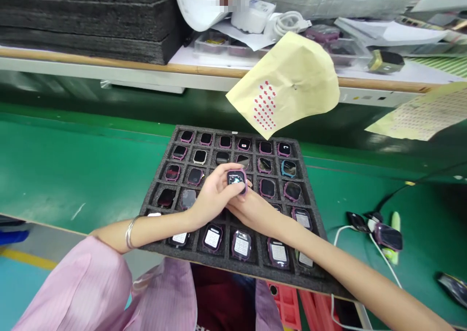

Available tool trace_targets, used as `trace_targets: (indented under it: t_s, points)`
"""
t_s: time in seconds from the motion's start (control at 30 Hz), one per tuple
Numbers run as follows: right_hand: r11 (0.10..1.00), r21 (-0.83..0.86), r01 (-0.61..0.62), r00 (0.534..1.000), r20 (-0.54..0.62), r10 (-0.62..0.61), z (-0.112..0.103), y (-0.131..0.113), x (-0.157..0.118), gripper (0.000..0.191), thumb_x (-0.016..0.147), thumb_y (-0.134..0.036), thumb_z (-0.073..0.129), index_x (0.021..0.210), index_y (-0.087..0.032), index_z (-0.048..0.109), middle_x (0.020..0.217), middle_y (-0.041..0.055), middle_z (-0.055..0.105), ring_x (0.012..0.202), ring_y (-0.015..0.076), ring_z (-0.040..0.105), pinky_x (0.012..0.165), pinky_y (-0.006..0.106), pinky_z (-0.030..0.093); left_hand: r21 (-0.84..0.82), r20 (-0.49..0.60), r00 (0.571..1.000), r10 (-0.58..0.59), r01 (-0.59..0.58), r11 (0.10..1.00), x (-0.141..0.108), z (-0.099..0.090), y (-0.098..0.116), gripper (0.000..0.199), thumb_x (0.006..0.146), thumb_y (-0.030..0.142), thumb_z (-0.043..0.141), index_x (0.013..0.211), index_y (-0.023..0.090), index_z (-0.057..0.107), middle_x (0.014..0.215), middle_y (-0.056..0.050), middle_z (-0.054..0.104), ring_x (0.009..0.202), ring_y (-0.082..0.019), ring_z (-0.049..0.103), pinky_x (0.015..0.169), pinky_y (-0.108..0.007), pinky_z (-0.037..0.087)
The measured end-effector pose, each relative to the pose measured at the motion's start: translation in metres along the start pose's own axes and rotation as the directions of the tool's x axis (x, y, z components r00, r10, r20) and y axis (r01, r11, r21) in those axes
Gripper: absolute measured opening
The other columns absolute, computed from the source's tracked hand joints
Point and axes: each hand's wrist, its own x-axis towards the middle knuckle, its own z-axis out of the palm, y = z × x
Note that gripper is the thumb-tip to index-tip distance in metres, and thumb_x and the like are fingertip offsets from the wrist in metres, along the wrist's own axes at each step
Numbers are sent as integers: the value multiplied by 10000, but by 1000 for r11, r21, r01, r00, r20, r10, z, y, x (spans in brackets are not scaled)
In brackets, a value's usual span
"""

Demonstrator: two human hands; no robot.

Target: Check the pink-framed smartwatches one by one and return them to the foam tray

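A smartwatch body with a purple frame and a lit dial is held over the middle of a black foam tray. My left hand is closed on it, thumb across the lower part of its screen and fingers around its top edge. My right hand is behind and below the watch, its fingers partly hidden, touching it from the right side. Rows of similar watches sit in the tray's compartments, mostly purple-framed, with one blue-framed watch at the right. Several in the front rows show white screens or labels.
Yellow sticker sheets hang from the shelf edge. Black foam blocks, a coiled white cable and papers lie on the shelf. On the green table, a watch with cables sits at the right. Red trays are below.
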Motion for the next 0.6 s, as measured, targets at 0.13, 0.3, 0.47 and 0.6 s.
trace_targets:
  t_s: [0.13,0.3,0.47,0.6]
  points:
    - [992,-118,-54,998,7,56,21,-12,13,165,909,-105,532,1044,-86,625,1100,185,611,1046,324,546,859,465,489,97,-3,1000,-11,11,995,-10,-11,12,387,763,139,632,1129,156,507,941,-49,636,884,-165,622,804,-281,499]
    - [973,-184,-139,990,10,143,26,-29,16,144,929,-72,493,951,-67,635,943,183,618,832,299,557,701,434,496,309,72,995,-65,40,950,-20,-44,20,470,766,123,629,1196,202,455,1002,-33,558,923,-169,580,768,-276,493]
    - [962,-159,-221,972,39,230,26,-42,24,114,916,-79,530,933,-48,638,880,213,603,823,335,552,670,460,481,506,119,993,-5,-56,861,-22,-52,23,469,800,156,609,1232,224,439,1110,-45,530,1054,-199,534,929,-333,445]
    - [951,-38,-307,950,54,308,25,-42,24,197,836,-166,705,984,-68,620,905,194,592,845,346,564,713,484,503,547,113,993,36,-92,832,-20,-53,23,463,805,183,609,1236,233,448,1133,-50,530,1070,-215,525,939,-336,434]
